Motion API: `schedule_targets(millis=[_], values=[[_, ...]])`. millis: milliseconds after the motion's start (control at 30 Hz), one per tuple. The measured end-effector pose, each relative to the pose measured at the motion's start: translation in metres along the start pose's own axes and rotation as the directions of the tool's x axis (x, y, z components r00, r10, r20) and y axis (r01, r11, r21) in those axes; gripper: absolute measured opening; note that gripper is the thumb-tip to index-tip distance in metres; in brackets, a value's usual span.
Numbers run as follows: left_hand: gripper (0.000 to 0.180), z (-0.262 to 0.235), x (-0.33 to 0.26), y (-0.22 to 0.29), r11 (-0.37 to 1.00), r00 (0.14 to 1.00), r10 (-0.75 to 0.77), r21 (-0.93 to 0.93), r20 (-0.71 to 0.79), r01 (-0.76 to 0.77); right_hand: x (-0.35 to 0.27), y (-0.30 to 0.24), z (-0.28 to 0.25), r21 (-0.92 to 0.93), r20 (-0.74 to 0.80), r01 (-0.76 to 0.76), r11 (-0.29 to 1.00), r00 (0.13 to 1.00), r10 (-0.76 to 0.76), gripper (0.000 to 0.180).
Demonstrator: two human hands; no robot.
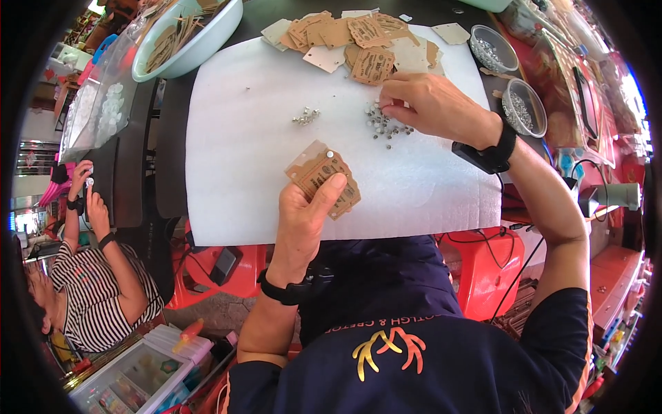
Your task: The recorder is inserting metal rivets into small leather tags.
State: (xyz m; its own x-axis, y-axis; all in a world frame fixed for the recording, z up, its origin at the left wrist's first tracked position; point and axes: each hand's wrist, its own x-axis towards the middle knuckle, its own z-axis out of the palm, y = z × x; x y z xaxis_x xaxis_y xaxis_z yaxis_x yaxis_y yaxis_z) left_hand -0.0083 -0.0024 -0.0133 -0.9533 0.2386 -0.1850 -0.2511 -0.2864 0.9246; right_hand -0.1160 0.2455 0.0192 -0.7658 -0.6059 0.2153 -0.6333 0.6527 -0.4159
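Observation:
My left hand [303, 219] grips a small stack of brown printed cards [339, 201], thumb on top and fingers underneath. A round, pale stud [329, 154] sits near the upper edge of the top card. Over a scatter of small silvery metal pieces [380, 128], my right hand [436, 103] has its thumb and fingertips drawn together. Whatever may be between those fingertips is too small to make out. Left of that scatter lies a smaller cluster of similar metal pieces [305, 116]. Both groups rest on a white foam sheet [241, 165].
Loose brown and white cards [372, 63] are heaped at the sheet's far edge. Two clear tubs of small metal parts [518, 110] stand at right. A pale basin [231, 24] holds brown strips at far left. At left, a person in a striped top [103, 297] handles something small and white.

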Motion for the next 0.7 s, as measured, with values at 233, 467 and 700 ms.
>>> schedule_targets(millis=[233,467,700], values=[[0.021,0.000,-0.001,0.000,1.000,1.000,0.018,-0.012,0.001,-0.018,-0.012,0.003,-0.020,-0.091,0.089,-0.077,0.993,0.992,0.086,0.011],[0.021,-0.002,-0.002,-0.002,1.000,1.000,0.012,-0.022,0.004,-0.012,-0.011,0.002,-0.028,-0.263,0.065,-0.099,0.960,0.991,0.120,0.013],[0.021,-0.001,-0.002,-0.002,1.000,1.000,0.016,-0.022,0.014,-0.016,-0.008,0.005,-0.021,-0.247,0.032,-0.110,0.963,0.992,0.122,0.013]])
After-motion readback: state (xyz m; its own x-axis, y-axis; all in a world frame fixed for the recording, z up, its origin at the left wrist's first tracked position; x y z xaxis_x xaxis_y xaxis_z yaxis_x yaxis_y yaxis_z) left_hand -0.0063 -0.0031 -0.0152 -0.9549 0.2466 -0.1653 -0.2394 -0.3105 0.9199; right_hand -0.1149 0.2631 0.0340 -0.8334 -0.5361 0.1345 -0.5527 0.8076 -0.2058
